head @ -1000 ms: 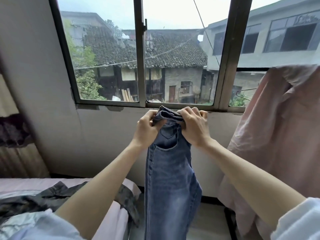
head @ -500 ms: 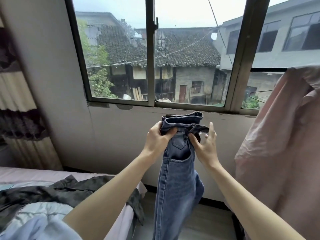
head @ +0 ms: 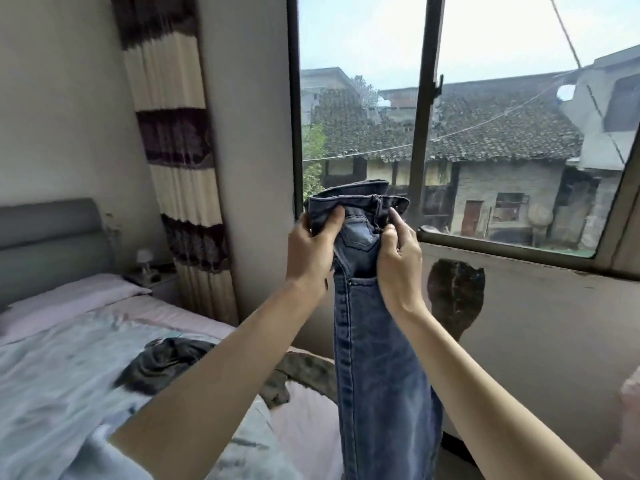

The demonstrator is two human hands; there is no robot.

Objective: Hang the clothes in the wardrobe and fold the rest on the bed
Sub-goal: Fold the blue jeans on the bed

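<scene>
Both hands grip the waistband of the blue jeans (head: 377,358): left hand (head: 310,252) and right hand (head: 398,261) fingers closed on it, above the bed (head: 69,341) at left.

No readable text, label or number shows anywhere here.

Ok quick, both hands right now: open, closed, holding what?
Left hand: closed on the jeans at the waistband.
Right hand: closed on the jeans' waistband too.
</scene>
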